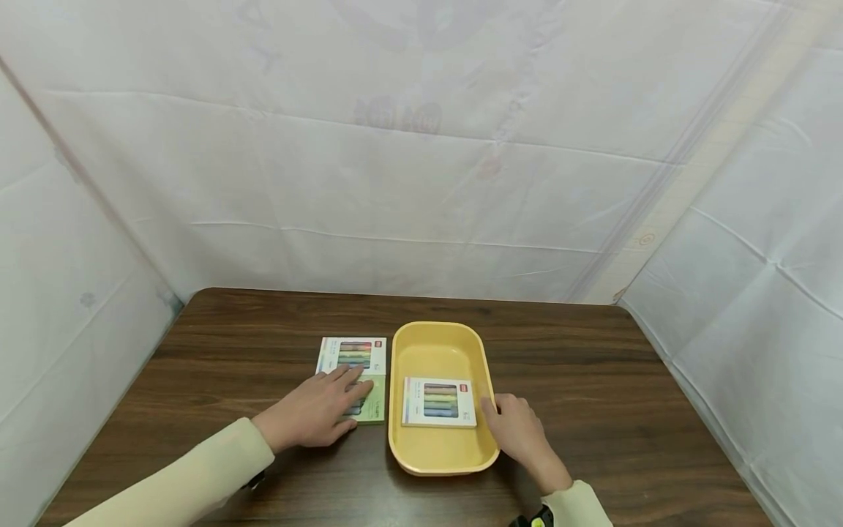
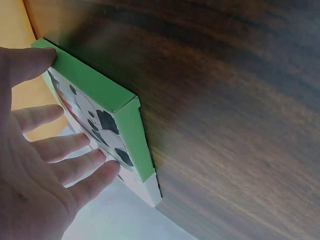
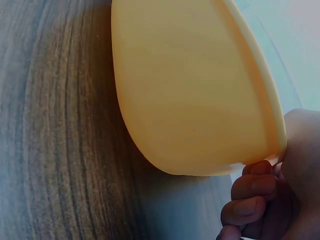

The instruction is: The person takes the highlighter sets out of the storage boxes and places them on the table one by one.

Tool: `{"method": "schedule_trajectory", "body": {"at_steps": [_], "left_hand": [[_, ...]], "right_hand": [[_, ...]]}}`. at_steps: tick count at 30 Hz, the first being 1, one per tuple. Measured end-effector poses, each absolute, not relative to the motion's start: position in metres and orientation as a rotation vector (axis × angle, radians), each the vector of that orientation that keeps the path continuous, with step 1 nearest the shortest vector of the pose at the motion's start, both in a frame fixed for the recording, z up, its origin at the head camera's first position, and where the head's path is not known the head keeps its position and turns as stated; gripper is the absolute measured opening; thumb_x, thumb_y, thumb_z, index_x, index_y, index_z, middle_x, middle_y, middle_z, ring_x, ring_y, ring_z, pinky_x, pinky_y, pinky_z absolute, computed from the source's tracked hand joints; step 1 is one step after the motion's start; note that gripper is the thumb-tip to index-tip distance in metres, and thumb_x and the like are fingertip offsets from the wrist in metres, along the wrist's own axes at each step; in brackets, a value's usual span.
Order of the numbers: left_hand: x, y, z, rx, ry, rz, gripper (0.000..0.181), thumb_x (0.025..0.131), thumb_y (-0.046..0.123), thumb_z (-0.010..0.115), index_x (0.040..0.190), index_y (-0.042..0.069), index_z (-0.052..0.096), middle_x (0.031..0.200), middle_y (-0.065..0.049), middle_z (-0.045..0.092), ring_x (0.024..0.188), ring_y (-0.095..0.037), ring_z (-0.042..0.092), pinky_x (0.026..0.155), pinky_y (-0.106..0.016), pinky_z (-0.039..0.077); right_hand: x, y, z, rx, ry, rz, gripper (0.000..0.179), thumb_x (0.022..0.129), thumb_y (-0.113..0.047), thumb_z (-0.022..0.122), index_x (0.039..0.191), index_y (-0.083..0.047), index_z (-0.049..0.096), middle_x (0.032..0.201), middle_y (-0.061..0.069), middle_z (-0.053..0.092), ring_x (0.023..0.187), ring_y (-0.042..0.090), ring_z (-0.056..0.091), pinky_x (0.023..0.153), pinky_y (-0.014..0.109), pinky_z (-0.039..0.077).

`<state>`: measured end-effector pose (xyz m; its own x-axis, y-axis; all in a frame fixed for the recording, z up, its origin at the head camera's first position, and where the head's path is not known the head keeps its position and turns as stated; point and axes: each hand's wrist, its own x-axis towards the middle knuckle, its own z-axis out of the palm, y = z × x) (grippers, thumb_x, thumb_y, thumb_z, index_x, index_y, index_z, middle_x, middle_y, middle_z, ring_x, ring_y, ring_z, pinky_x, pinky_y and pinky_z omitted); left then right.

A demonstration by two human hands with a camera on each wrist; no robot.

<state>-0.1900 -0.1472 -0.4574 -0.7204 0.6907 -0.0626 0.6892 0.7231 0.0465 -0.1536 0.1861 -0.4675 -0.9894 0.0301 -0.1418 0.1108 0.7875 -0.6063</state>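
Closest on my head feed, a cream sleeve (image 1: 178, 476) runs off below; the splayed left hand (image 1: 315, 410) partly hides a green box (image 1: 375, 410) and a white box (image 1: 352, 353) beside the yellow tray (image 1: 437, 450); the right hand (image 1: 520, 430) pinches its rim, a second white box (image 1: 440, 402) lying inside. Left wrist: I see straight, parted fingers (image 2: 62, 146) over a panda print (image 2: 106, 121). Right wrist: the tray's wall (image 3: 185, 90) hides its contents, fingers curled at the rim

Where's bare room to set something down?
Bare table lies right of the right hand and left of the left hand. Inside the yellow tray, the far end beyond its white box is bare. Crowded: the strip between tray and green box, and the rim the right hand grips.
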Motion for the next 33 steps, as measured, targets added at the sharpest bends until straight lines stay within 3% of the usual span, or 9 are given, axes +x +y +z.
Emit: {"method": "schedule_trajectory", "body": {"at_steps": [12,33], "left_hand": [[-0.195,-0.145,-0.456,1.14,2.836,0.049,0.06,0.092,0.039,0.062,0.143,0.012,0.046,0.148,-0.019,0.043,0.131,-0.04,0.047,0.095,-0.057,0.047],[-0.206,-0.145,-0.458,1.139,2.837,0.043,0.06,0.091,0.039,0.063,0.143,0.013,0.046,0.148,-0.018,0.043,0.132,-0.038,0.046,0.097,-0.056,0.046]], "right_hand": [[-0.159,0.187,-0.467,0.139,2.812,-0.988,0.034,0.101,-0.029,0.046,0.083,-0.01,0.067,0.061,0.002,0.055,0.051,0.013,0.052,0.048,0.026,0.041],[-0.158,0.188,-0.467,0.128,2.817,-1.007,0.034,0.101,-0.03,0.046,0.086,-0.009,0.068,0.06,0.001,0.054,0.049,0.012,0.052,0.047,0.027,0.041]]}}
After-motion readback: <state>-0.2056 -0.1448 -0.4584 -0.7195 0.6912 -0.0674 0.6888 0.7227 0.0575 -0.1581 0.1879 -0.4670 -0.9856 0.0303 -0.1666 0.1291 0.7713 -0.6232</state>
